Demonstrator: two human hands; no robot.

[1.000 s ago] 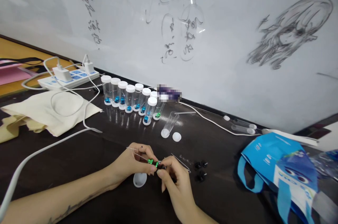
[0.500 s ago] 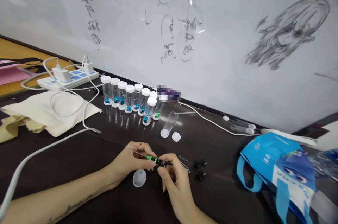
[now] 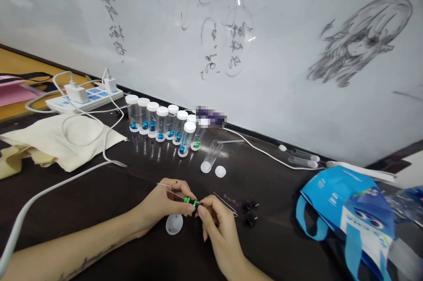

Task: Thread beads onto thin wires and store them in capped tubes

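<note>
Nearest me, a round white cup [image 3: 174, 224] sits on the dark table [image 3: 271, 245], just below the left hand [image 3: 172, 199]. I have the left thumb and fingers clamped on a green-and-black piece [image 3: 187, 200], held above the table between both hands, with a thin wire [image 3: 173, 192] running off to its left. The right hand [image 3: 218, 221] has thumb and forefinger pinched on the piece's dark right end, mostly hidden by the fingertips. Thin metal rods [image 3: 228, 205] show just beside the right hand, and small black parts [image 3: 250, 221] lie to its right. Farther right I see a blue bag [image 3: 333, 192].

Beyond the hands are a loose white cap [image 3: 220, 171] and an uncapped clear tube [image 3: 213, 155]; I can't tell whether it stands or lies. Farther off, capped tubes [image 3: 161, 124] stand clustered, mostly with blue pieces inside. A whiteboard [image 3: 165, 56] rises behind everything.
</note>
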